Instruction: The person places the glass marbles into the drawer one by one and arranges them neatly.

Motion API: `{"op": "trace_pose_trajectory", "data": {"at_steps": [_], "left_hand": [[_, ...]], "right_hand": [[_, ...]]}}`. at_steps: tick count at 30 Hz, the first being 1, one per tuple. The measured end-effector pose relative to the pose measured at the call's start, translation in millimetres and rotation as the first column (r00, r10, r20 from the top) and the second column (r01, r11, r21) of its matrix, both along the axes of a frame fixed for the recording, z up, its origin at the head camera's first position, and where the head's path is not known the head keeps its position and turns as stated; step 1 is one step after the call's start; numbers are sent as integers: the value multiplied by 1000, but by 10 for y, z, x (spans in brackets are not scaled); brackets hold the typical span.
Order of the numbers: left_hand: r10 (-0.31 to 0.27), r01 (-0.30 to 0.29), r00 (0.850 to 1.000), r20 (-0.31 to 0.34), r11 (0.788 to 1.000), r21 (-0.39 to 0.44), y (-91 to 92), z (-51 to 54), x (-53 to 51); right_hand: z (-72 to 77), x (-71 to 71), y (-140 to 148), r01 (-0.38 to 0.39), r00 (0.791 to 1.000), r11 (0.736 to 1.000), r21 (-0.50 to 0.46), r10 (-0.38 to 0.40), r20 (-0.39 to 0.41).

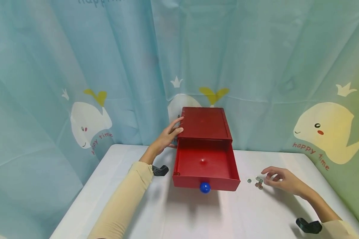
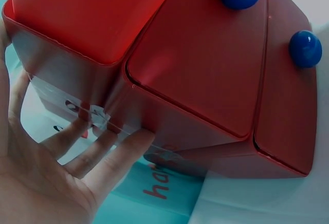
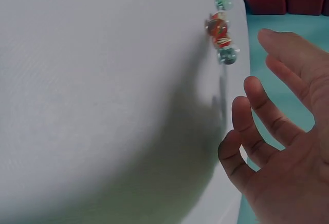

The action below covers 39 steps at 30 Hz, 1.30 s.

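Pieces [image 1: 258,183]: small, shiny, red and green; clustered on the table [image 1: 242,212], one lying slightly apart on the drawer side.
Right hand [image 1: 282,181]: just right of the cluster, fingers loosely bent; grasping nothing.
Pieces vs. right grip: outside it, beyond the fingertips; a gap shows in the right wrist view.
Drawer [image 1: 191,183]: red, pulled out, between the two hands; a small brownish bit [image 1: 177,174] in its front left corner; blue knob [image 1: 205,187] on its front.
Cabinet [image 1: 204,122]: red, carries the drawer at its top; two lower drawers [image 2: 200,54] pushed in, each with a blue knob.
Left hand [image 1: 164,137]: fingers spread along the cabinet's left side, touching it; not clenched.
Sleeves [image 1: 119,202]: pale yellow, a black device [image 1: 160,171] at each wrist.
Curtain [image 1: 122,49]: blue-green, printed with whales and "happy time", behind the table.
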<state>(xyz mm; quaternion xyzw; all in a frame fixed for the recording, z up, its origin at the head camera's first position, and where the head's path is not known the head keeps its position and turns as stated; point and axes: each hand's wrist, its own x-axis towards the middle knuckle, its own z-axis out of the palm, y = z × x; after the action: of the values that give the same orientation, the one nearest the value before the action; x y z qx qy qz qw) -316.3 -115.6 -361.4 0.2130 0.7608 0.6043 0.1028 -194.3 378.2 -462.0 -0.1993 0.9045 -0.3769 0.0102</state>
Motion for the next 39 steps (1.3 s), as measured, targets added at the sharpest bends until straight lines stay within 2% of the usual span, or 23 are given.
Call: {"op": "trace_pose_trajectory", "data": {"at_steps": [6,18,24,29,39], "left_hand": [[3,-3,1000,-4,1000,3,22,11,6],[5,-5,1000,12,1000,18,65,-2,-26],[-9,9,1000,-1,1000,16,90,18,-17],[-8,8,1000,0,1000,18,83,14,-16],[20,-20,1000,4,1000,18,33,-19,-5]], "right_hand": [[-53,7,17,24,998,1000,8,-24,54],[-110,15,1,64,995,993,98,-71,64],[-91,37,-12,82,995,992,100,-87,50],[-80,36,-19,87,991,993,85,-95,89],[-158,-10,-104,130,987,985,116,-139,75]]}}
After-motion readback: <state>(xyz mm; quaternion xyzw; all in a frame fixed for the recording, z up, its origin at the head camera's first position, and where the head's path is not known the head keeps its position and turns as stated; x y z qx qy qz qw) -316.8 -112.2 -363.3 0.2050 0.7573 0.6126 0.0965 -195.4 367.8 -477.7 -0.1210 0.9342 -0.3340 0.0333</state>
